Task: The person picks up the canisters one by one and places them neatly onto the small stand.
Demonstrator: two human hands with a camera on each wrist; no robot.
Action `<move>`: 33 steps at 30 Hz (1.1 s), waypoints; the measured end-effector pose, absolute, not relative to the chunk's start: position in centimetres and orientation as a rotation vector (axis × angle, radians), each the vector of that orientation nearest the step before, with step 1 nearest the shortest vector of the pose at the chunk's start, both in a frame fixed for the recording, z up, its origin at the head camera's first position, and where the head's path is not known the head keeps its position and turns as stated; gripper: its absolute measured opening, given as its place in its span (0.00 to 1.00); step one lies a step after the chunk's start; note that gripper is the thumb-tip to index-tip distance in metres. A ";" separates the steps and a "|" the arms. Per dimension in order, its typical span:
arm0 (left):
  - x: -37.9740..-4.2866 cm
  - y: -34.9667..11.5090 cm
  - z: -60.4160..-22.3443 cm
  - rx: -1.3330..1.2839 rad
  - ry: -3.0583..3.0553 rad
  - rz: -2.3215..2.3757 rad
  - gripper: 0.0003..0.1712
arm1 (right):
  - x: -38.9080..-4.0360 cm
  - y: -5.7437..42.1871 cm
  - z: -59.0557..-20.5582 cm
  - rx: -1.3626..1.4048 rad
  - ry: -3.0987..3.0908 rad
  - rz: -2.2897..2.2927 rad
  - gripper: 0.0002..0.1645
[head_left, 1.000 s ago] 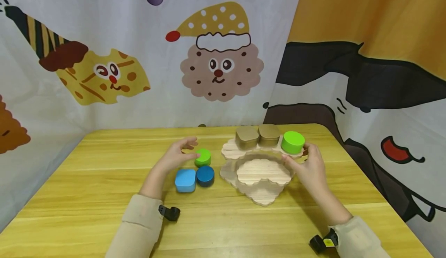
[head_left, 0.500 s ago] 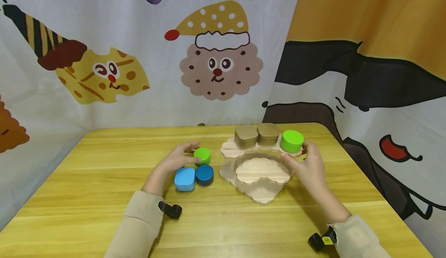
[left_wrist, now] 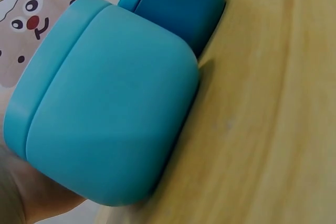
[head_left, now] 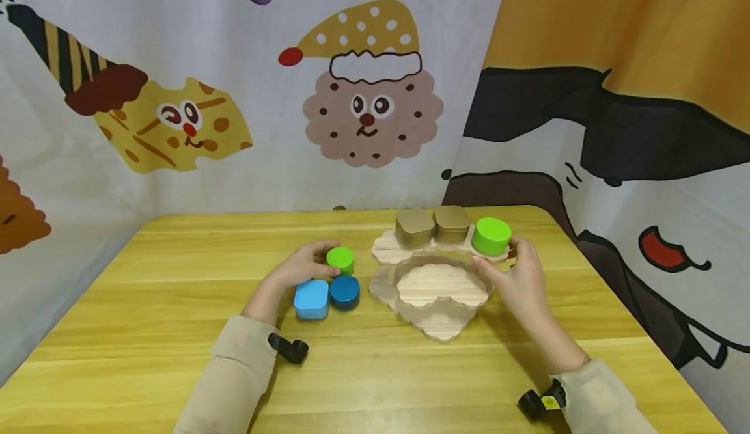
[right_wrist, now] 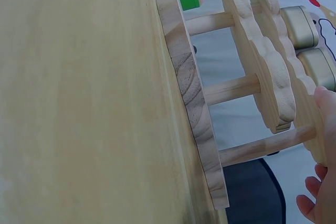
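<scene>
A curtained nook, judging by cartoon-printed fabric [head_left: 278, 108] behind a wood-grained table [head_left: 387, 379].

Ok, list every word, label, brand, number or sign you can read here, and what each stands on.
None that can be read.
Yellow patch on the black wrist camera: too small to tell whether it bears print.
Light blue tin, dark blue tin, wooden stand: no lettering on the sides that show.
Backdrop cloth: drawn pictures only, no words or numbers.
</scene>
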State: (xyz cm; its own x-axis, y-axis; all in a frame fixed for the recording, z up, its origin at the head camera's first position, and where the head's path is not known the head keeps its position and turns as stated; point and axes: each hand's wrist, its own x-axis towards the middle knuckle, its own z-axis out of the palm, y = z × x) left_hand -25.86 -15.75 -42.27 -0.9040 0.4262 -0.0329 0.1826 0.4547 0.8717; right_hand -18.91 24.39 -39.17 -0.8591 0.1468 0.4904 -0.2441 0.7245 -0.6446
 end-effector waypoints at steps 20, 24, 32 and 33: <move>-25.6 -15.1 -41.4 0.449 2.584 1.537 0.33 | -18.8 24.5 -39.2 0.073 -2.406 0.998 0.40; -25.3 -14.9 -40.8 0.446 2.595 1.577 0.32 | -18.8 24.5 -39.3 0.075 -2.404 0.999 0.40; -24.6 -14.7 -39.6 0.475 2.609 1.646 0.34 | -18.9 24.5 -39.3 0.081 -2.406 0.990 0.41; -24.6 -14.6 -39.4 0.479 2.614 1.650 0.35 | -18.9 24.5 -39.3 0.080 -2.408 0.988 0.41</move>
State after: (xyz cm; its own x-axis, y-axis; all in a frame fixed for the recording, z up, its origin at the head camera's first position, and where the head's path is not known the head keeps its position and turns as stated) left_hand -24.55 -14.63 -39.41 -0.9530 0.2630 0.1503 0.2488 0.3966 0.8836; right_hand -18.90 24.50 -39.30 -0.8572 0.1413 0.4952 -0.2473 0.7305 -0.6366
